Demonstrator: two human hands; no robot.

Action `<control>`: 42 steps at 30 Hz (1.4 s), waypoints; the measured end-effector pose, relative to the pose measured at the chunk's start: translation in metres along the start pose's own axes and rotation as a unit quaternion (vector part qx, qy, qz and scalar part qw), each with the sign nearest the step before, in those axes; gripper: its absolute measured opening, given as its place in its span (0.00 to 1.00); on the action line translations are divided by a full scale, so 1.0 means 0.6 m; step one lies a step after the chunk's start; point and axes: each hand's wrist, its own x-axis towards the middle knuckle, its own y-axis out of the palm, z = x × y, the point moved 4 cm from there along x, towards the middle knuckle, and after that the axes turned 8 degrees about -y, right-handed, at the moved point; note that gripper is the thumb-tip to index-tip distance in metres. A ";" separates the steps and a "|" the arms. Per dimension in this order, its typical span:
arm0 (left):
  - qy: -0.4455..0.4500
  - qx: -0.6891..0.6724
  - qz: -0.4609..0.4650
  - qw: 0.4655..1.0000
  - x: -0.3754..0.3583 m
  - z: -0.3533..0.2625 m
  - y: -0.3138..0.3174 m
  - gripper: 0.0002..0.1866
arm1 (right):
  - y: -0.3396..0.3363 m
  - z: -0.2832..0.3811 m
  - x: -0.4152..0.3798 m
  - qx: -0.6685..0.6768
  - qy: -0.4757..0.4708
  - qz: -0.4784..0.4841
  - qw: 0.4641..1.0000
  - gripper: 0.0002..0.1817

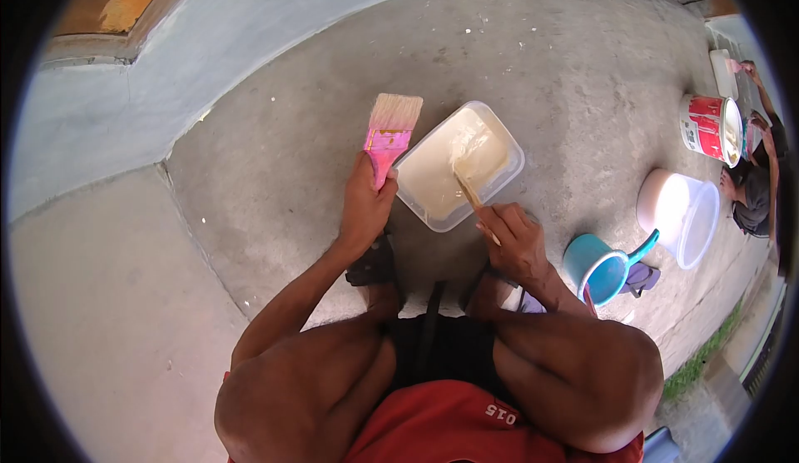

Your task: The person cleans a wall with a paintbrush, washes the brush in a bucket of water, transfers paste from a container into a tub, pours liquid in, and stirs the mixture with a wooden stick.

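Note:
My left hand (364, 206) is closed round the pink handle of a wide paintbrush (389, 134), its pale bristles pointing up and away from me. A clear plastic tub (518, 163) stands on the floor just right of the brush, holding cream-coloured paint (433, 176). My right hand (514, 238) grips a thin wooden stick (469, 190) at the tub's near right side. The stick's far end dips into the paint, so its tip is hidden.
To the right stand a blue dipper (593, 263), a translucent bucket (684, 213) and a red-and-white paint pail (704, 126). Another person (756, 188) crouches at the far right edge, a hand near a white container (722, 73). A pale wall (200, 47) borders the concrete floor.

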 end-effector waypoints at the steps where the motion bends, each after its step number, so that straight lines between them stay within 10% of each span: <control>1: 0.000 0.000 0.000 1.000 -0.001 0.001 0.000 0.15 | 0.004 0.010 -0.002 0.030 -0.022 0.017 0.999 0.15; 42: -0.011 -0.002 -0.006 1.000 -0.002 -0.010 0.007 0.15 | -0.001 -0.023 -0.008 -0.027 -0.024 -0.004 0.999 0.17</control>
